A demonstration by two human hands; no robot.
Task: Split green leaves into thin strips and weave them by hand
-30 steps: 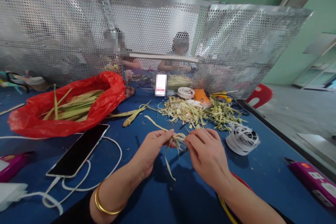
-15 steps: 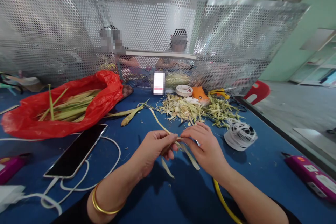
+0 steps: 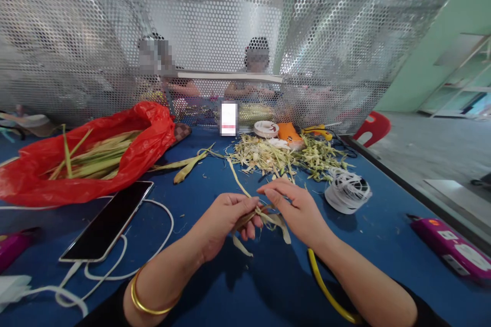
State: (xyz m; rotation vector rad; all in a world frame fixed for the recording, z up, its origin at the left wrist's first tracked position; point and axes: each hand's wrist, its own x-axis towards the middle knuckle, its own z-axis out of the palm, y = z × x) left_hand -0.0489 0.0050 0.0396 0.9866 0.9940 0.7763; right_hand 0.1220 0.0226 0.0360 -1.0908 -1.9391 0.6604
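Note:
My left hand [image 3: 232,217] is closed, its thumb and fingers pinching a bundle of dry, pale plant-leaf strips [image 3: 265,212]. A narrow pale-green twisted cord [image 3: 238,180] runs from that pinch away across the table. Loose strip ends [image 3: 242,247] hang below the fingers, and another flat end [image 3: 286,232] hangs beneath the right hand. My right hand [image 3: 297,209] hovers just right of the bundle, fingers bent and a little apart, thumb tip near the index finger. I see nothing gripped between them, though its lower fingers are partly hidden.
A red plastic bag [image 3: 92,184] of long leaves lies left, near a black-screened phone [image 3: 109,222] with white cable. Leaf scraps [image 3: 264,156], a white twine spool [image 3: 347,196] and a purple box [image 3: 448,245] lie right. People sit behind a perforated metal screen [image 3: 215,20].
My right fingers have lifted slightly off the strip they were pinching beside the left thumb. More of the strip bundle shows between the hands. The view has shifted slightly.

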